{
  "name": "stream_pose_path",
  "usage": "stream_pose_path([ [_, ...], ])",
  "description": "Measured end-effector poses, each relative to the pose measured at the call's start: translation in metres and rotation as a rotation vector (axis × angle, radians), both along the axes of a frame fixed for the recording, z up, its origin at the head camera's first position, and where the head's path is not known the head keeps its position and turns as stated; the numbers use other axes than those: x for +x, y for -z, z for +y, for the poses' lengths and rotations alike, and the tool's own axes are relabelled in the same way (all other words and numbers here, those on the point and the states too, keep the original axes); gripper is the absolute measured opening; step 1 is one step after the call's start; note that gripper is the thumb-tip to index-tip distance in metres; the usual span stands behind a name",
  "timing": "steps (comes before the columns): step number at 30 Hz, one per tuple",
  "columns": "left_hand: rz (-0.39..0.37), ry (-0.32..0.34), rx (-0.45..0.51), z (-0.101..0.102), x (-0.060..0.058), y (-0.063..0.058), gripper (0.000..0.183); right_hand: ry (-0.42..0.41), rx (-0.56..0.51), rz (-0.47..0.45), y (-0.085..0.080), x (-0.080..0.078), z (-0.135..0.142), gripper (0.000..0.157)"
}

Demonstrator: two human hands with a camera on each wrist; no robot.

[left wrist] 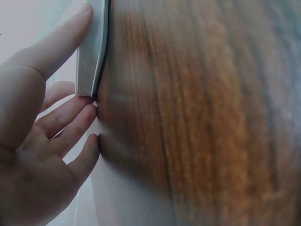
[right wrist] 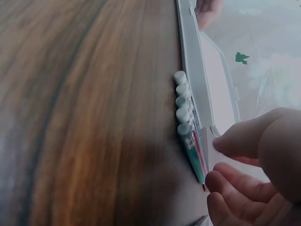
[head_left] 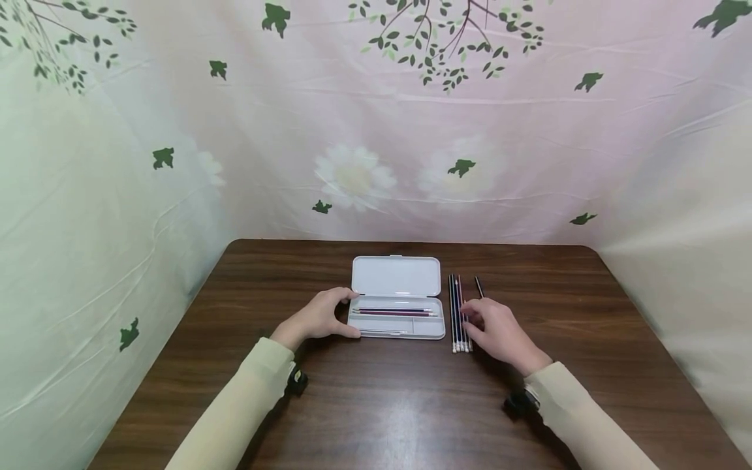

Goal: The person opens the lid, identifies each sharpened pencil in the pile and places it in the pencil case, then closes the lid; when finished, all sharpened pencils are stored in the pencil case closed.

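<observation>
An open white pencil case (head_left: 427, 329) lies on the table, its lid (head_left: 396, 275) folded back. Inside it, dark and reddish pencils (head_left: 393, 313) lie lengthwise in the rear compartment. My left hand (head_left: 320, 314) holds the left end of the case, thumb at the front corner and fingers farther back. Right of the case, several pencils (head_left: 455, 320) lie side by side, eraser ends toward me. My right hand (head_left: 496, 329) is at the right side of this row, fingers bent and thumb apart from them; in the right wrist view nothing shows between them.
Beyond my right hand another dark pencil (head_left: 479, 286) lies apart, partly hidden by the hand. The brown wooden table (head_left: 376, 398) ends at the back against a hanging cloth (head_left: 388, 130) printed with leaves and flowers. Cloth also hangs at both sides.
</observation>
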State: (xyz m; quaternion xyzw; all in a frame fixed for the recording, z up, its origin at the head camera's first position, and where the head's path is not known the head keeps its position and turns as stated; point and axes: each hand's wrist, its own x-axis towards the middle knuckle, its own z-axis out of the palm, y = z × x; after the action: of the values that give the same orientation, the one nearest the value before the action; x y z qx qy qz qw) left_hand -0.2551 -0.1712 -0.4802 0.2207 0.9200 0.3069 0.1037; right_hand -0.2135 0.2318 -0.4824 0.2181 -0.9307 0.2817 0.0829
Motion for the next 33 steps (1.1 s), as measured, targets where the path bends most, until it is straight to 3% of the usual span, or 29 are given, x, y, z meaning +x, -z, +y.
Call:
stream_pose_path([
  [6, -0.005, -0.004, -0.007, 0.0, 0.0, 0.001, 0.085, 0.025, 0.024, -0.085, 0.002, 0.0, 0.004, 0.027],
  [24, 0.003, 0.003, -0.009, 0.0, -0.003, 0.002, 0.086, 0.089, 0.056, -0.047, 0.0, -0.001, -0.004, 0.023],
  [33, -0.002, 0.004, -0.005, -0.001, -0.003, 0.003, 0.086, 0.146, 0.135, -0.132, -0.008, 0.001, -0.01, 0.033],
])
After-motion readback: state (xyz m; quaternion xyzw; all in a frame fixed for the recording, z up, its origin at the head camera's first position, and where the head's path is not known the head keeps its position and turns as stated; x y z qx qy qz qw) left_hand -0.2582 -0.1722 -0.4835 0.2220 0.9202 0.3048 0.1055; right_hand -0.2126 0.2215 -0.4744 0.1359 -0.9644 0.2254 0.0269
